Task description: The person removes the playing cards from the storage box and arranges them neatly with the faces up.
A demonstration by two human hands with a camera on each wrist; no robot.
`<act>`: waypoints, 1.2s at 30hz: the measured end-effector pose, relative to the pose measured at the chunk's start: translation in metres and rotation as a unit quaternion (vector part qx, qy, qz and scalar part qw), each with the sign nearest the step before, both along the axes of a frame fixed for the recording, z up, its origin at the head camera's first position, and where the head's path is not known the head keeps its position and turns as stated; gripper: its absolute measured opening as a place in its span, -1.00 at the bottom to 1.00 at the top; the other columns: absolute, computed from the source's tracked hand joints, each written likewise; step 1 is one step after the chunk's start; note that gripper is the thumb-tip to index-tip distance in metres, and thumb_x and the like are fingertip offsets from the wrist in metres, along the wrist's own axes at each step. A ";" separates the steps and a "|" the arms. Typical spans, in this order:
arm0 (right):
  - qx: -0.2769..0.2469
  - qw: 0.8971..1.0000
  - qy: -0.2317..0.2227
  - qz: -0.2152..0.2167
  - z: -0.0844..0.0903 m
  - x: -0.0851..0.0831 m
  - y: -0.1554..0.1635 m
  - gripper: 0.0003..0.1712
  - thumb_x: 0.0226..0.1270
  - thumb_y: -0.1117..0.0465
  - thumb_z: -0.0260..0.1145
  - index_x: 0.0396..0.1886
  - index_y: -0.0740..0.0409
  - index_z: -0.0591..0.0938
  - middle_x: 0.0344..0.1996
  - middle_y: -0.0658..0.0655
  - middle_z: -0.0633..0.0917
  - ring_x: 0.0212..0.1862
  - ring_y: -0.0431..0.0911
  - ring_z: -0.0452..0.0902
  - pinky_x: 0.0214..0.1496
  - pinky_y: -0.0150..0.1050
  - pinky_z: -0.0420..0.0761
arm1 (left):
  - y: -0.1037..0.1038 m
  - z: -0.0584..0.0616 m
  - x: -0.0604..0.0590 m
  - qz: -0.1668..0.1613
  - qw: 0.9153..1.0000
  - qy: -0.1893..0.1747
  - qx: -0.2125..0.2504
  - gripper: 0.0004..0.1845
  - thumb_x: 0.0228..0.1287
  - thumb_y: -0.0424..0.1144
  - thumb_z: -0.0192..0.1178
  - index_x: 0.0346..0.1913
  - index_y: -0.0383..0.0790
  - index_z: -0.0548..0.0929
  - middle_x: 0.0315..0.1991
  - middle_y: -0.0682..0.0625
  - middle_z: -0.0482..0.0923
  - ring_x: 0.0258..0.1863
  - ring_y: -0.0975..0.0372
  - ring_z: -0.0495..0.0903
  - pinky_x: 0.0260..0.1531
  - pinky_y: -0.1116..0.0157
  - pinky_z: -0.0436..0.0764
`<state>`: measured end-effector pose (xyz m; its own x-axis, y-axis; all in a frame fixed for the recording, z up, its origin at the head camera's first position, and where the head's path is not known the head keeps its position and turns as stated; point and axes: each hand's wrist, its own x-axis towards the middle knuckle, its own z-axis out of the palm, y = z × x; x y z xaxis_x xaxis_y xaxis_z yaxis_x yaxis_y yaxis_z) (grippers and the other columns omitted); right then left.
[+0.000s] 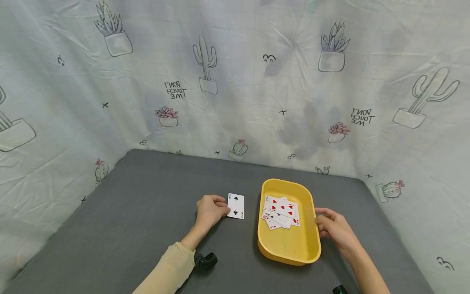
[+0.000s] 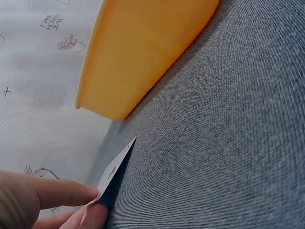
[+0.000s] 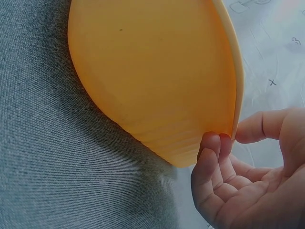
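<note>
Between thumb and fingers, my left hand (image 1: 211, 211) pinches a playing card (image 1: 236, 206), the two of clubs, by its left edge. The left wrist view shows this card (image 2: 114, 169) tilted close over the grey cloth, its far edge low. To its right stands a yellow plastic tray (image 1: 290, 247) with several playing cards (image 1: 280, 212) in a loose face-up pile, a five of hearts on top. My right hand (image 1: 335, 228) grips the tray's right side. In the right wrist view the thumb and curled fingers (image 3: 207, 164) pinch the tray's rim (image 3: 238, 95).
A grey cloth-covered table (image 1: 121, 220) lies under everything. Behind and beside it hangs a pale curtain (image 1: 249, 81) printed with cacti. Black wrist devices show at the left wrist (image 1: 205, 260) and near the right forearm (image 1: 340, 289).
</note>
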<state>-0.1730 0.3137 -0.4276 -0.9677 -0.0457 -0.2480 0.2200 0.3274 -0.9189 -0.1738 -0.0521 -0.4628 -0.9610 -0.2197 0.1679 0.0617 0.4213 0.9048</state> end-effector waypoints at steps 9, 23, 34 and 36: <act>0.004 1.000 -0.007 0.003 0.005 -0.006 0.004 -0.44 0.37 0.31 0.17 0.31 0.42 0.32 -0.42 0.15 0.62 -0.43 -0.08 0.53 -0.36 -0.24 0.61 | 0.003 0.007 -0.002 0.007 1.000 -0.004 -0.013 -0.75 -0.14 -0.50 0.45 -0.29 -0.46 0.73 -0.54 -0.03 0.69 -0.58 0.26 0.67 -0.55 0.31 0.63; -0.006 1.000 0.000 0.004 0.004 -0.006 0.003 -0.45 0.37 0.33 0.17 0.30 0.43 0.34 -0.43 0.15 0.62 -0.45 -0.09 0.52 -0.36 -0.22 0.61 | 0.008 0.024 -0.004 -0.063 0.991 -0.038 0.112 -0.73 0.11 -0.45 0.34 -0.11 -0.52 0.69 -0.36 -0.15 0.71 -0.43 0.13 0.73 -0.38 0.25 0.69; -0.006 1.000 0.010 0.018 0.004 -0.002 0.004 -0.45 0.38 0.31 0.17 0.31 0.42 0.33 -0.44 0.16 0.58 -0.43 -0.05 0.51 -0.34 -0.20 0.61 | 0.072 0.078 -0.006 -0.206 0.955 -0.055 0.209 -0.72 0.26 -0.40 0.33 0.01 -0.43 0.65 -0.21 -0.14 0.68 -0.23 0.09 0.72 -0.21 0.21 0.67; -0.005 1.000 0.012 0.019 0.004 -0.001 0.004 -0.45 0.38 0.32 0.17 0.31 0.42 0.32 -0.45 0.16 0.57 -0.43 -0.05 0.50 -0.34 -0.20 0.61 | 0.087 0.080 -0.009 -0.228 0.945 -0.070 0.223 -0.71 0.26 -0.40 0.33 0.02 -0.43 0.64 -0.20 -0.15 0.68 -0.22 0.09 0.71 -0.20 0.22 0.67</act>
